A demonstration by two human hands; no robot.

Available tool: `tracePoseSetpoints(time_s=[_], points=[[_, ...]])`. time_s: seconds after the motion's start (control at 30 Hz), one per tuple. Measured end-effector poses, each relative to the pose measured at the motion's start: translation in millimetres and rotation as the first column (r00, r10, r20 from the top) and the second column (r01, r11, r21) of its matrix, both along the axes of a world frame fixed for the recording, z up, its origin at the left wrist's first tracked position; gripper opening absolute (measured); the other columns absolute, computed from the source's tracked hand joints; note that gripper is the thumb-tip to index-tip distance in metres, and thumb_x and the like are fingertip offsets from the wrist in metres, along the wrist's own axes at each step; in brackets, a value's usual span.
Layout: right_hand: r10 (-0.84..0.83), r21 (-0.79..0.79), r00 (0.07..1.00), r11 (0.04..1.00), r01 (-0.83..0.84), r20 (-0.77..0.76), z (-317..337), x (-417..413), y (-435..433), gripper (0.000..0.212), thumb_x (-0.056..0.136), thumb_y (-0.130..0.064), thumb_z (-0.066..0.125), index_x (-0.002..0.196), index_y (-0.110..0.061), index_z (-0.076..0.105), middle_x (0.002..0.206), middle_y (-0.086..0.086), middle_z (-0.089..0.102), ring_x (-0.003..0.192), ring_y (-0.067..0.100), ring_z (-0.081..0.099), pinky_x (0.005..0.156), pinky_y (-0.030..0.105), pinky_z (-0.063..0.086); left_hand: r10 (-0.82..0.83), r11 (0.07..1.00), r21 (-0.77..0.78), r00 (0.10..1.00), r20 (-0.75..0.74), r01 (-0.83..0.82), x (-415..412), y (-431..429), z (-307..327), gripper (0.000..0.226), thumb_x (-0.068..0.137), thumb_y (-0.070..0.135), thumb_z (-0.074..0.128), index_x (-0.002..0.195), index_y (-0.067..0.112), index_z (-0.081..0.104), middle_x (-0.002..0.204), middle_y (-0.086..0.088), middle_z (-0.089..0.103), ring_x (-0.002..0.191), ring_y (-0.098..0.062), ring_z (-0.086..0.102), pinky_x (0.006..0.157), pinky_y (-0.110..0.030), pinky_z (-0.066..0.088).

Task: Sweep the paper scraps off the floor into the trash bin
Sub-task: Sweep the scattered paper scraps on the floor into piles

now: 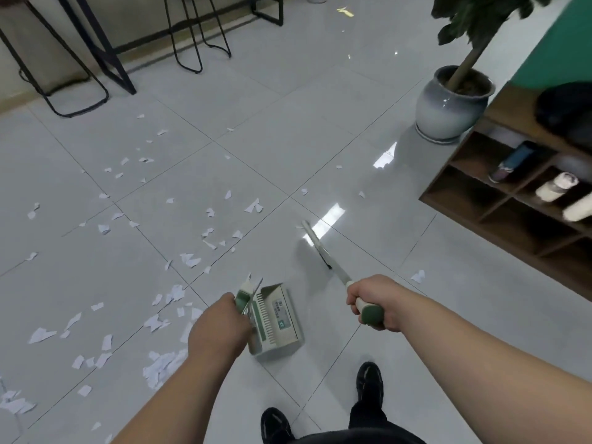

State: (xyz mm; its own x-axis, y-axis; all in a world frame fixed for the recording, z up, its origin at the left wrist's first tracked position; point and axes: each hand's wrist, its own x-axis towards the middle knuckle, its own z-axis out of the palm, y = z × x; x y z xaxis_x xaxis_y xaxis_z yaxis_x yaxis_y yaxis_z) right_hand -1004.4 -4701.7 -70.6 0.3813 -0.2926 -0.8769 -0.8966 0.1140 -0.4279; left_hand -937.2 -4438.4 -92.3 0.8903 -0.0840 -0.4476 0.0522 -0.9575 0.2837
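Observation:
Several white paper scraps (189, 260) lie scattered over the grey tiled floor, mostly left and centre, with a denser heap (161, 368) by my left forearm. My left hand (221, 328) grips the green handle of a white dustpan (278, 318), which hangs just in front of my feet. My right hand (373, 304) grips the green-and-white handle of a broom (317, 243); its head points away from me over the tiles. One scrap (418, 276) lies alone at the right. No trash bin is in view.
A large potted plant (448, 104) stands at the right rear. A brown cubby shelf (519, 200) with bottles lines the right side. Black metal stool and table legs (105, 56) stand at the back left. My black shoes (370, 384) are at the bottom.

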Motion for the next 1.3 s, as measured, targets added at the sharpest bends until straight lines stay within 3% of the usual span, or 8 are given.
tracePoseSetpoints(time_s=[0.23,0.4,0.47,0.77,0.9,1.07,1.3], points=[[-0.219,-0.087,0.975,0.973,0.215,-0.042,-8.5,-57.0,-142.4,0.018,0.08,-0.001,0.061,0.096,-0.008,0.061,0.072,0.011,0.064,0.052,0.022,0.058,0.048,0.019,0.045,-0.126,0.992,0.014,0.991,0.053,0.125,-2.2,-118.4,0.5,0.011,0.084,0.01,0.042,0.078,0.019,0.043,0.076,0.0,0.056,0.067,-0.022,0.052,0.057,-0.03,0.037],[-0.229,-0.168,0.969,0.963,0.211,-0.094,-34.2,-91.1,-220.0,0.034,0.075,-0.001,0.062,0.108,-0.005,0.063,0.105,0.021,0.07,0.067,0.029,0.062,0.05,0.024,0.05,-0.174,0.984,0.047,0.983,0.065,0.171,-8.9,-194.8,-6.8,0.012,0.083,0.008,0.042,0.08,0.019,0.045,0.075,0.0,0.058,0.064,-0.02,0.053,0.054,-0.029,0.037],[-0.238,-0.157,0.965,0.963,0.22,-0.109,-42.8,-97.5,-239.7,0.033,0.076,-0.001,0.062,0.109,-0.005,0.061,0.108,0.02,0.068,0.07,0.03,0.062,0.052,0.025,0.05,-0.185,0.982,0.045,0.981,0.059,0.183,-10.8,-221.2,-9.9,0.012,0.083,0.008,0.042,0.08,0.019,0.046,0.075,0.0,0.059,0.065,-0.021,0.055,0.054,-0.029,0.036],[-0.258,0.058,0.963,0.963,0.263,-0.08,-48.9,-90.0,-252.7,0.014,0.077,0.001,0.058,0.085,-0.008,0.064,0.09,0.015,0.065,0.065,0.026,0.058,0.049,0.02,0.046,-0.18,0.981,0.078,0.982,0.047,0.176,-18.2,-287.3,-16.9,0.01,0.082,0.011,0.044,0.082,0.02,0.048,0.074,-0.001,0.06,0.065,-0.022,0.056,0.054,-0.028,0.038],[-0.216,0.165,0.976,0.962,0.216,-0.018,-41.7,-70.0,-242.4,0.019,0.072,-0.002,0.059,0.088,-0.01,0.065,0.094,0.012,0.065,0.066,0.026,0.058,0.048,0.019,0.044,-0.149,0.985,0.1,0.987,0.052,0.143,-15.4,-292.6,-14.7,0.011,0.081,0.01,0.044,0.081,0.02,0.049,0.073,-0.001,0.06,0.064,-0.021,0.056,0.055,-0.028,0.039],[-0.234,0.278,0.972,0.936,0.218,0.026,-27.2,-47.2,-254.7,0.02,0.075,-0.003,0.061,0.093,-0.007,0.065,0.068,0.012,0.063,0.044,0.019,0.05,0.045,0.02,0.033,-0.104,0.988,0.121,0.992,0.074,0.094,-7.2,-283.1,-8.1,0.009,0.082,0.01,0.045,0.079,0.019,0.047,0.071,-0.001,0.058,0.061,-0.021,0.052,0.055,-0.028,0.039],[-0.059,0.158,0.995,0.986,0.046,0.082,-26.4,-15.8,-252.8,0.016,0.069,-0.003,0.064,0.084,-0.006,0.067,0.07,0.014,0.063,0.047,0.021,0.048,0.043,0.018,0.034,-0.001,0.993,0.116,0.995,0.095,-0.01,17.0,-256.2,-1.9,0.006,0.082,0.009,0.045,0.081,0.015,0.047,0.075,-0.003,0.06,0.064,-0.023,0.053,0.055,-0.028,0.038]])
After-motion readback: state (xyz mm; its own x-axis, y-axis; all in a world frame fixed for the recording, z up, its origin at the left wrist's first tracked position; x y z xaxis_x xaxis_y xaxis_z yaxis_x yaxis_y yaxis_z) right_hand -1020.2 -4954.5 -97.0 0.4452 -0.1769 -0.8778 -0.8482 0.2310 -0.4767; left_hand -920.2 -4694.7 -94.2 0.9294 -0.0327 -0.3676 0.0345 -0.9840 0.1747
